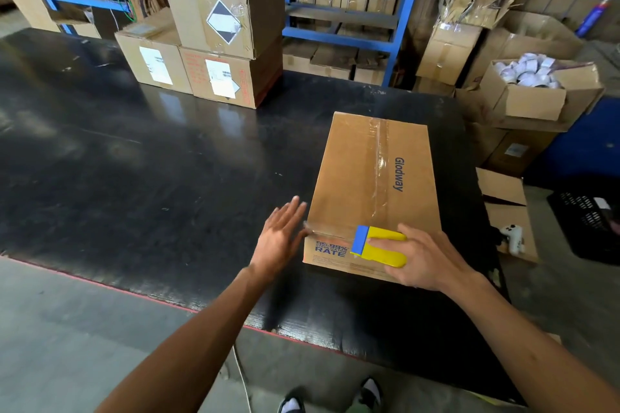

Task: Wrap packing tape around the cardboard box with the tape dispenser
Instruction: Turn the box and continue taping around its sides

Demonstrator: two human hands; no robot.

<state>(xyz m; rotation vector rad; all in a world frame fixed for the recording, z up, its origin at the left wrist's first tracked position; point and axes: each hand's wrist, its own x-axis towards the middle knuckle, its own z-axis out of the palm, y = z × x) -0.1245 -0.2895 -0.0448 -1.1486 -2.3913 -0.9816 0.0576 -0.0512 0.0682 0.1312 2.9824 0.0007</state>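
While dispenser (379, 246) presses box (375, 184) — hands flank.

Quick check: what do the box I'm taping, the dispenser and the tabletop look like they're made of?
Box: plain brown cardboard, matte, with glossy clear tape along its top. Dispenser: smooth yellow and blue body, probably plastic. Tabletop: black, scuffed, semi-glossy, reflecting the boxes; the material under that coating cannot be told.

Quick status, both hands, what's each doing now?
Left hand: open, flat, holding nothing, at the cardboard box corner.
Right hand: closed on the tape dispenser.
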